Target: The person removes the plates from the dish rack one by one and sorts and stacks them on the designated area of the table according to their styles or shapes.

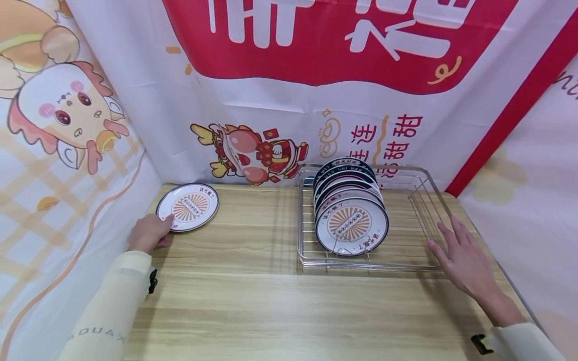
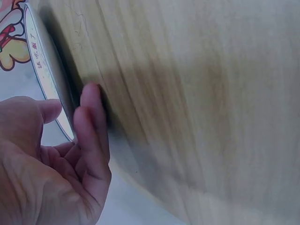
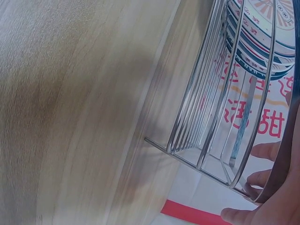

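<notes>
At the left, my left hand (image 1: 151, 233) pinches the near-left edge of a white plate (image 1: 191, 203) with a dark rim and an orange ray pattern. In the left wrist view its thumb (image 2: 50, 110) lies on the plate's face, the fingers (image 2: 91, 136) are below, and the plate tilts off the table. Several similar plates (image 1: 352, 225) stand leaning in a row in the left part of a metal wire rack (image 1: 311, 262). My right hand (image 1: 469, 263) rests on the rack's right rim, its fingers (image 3: 265, 151) reaching over the bar.
The rack stands on a wood-grain table (image 1: 253, 306) near the back edge. A printed cloth (image 1: 266, 95) hangs behind the table, and patterned cloth (image 1: 40, 210) lines the left side. White cloth (image 1: 533, 200) borders the right side.
</notes>
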### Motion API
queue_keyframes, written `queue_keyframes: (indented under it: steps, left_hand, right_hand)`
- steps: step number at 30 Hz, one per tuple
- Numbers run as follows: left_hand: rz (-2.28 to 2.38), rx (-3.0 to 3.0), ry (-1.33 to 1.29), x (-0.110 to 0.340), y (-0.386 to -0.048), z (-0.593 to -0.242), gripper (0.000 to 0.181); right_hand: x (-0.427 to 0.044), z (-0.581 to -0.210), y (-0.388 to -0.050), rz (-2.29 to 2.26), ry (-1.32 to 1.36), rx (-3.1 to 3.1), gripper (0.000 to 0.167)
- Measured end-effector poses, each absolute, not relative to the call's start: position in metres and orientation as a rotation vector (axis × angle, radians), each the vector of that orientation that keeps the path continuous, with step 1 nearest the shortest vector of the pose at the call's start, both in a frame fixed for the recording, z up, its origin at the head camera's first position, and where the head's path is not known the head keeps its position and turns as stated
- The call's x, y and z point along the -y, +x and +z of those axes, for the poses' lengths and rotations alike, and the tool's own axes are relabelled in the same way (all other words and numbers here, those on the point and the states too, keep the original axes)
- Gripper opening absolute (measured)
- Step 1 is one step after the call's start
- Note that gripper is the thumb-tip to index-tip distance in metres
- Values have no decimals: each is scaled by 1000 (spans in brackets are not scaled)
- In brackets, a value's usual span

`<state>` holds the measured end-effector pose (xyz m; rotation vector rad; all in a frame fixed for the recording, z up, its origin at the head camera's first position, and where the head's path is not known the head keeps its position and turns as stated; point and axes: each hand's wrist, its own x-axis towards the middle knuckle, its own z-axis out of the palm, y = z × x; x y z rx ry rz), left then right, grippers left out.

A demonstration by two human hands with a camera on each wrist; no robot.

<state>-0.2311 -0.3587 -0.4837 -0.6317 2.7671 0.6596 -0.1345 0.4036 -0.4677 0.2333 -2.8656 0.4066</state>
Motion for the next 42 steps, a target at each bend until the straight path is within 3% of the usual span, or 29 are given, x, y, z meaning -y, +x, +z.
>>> queue_keyframes:
  steps: [9,22,29,42]
  left_hand:
    - [308,-2899,-532,363,-235,-475,73]
    - [254,-3053,-416,341,-232,-447,82]
    - [320,-3146,-325,302,-245,-421,101]
    - [474,-3248,88,197,-240,-373,86]
  right_hand:
    - [-403,-469,-133,417,231,2871,66]
    - [-404,-470,-133,414,237,2872,67]
    - [-405,-469,-135,434,221,2868,66]
    - [-405,-469,-136,422,213,2858,65]
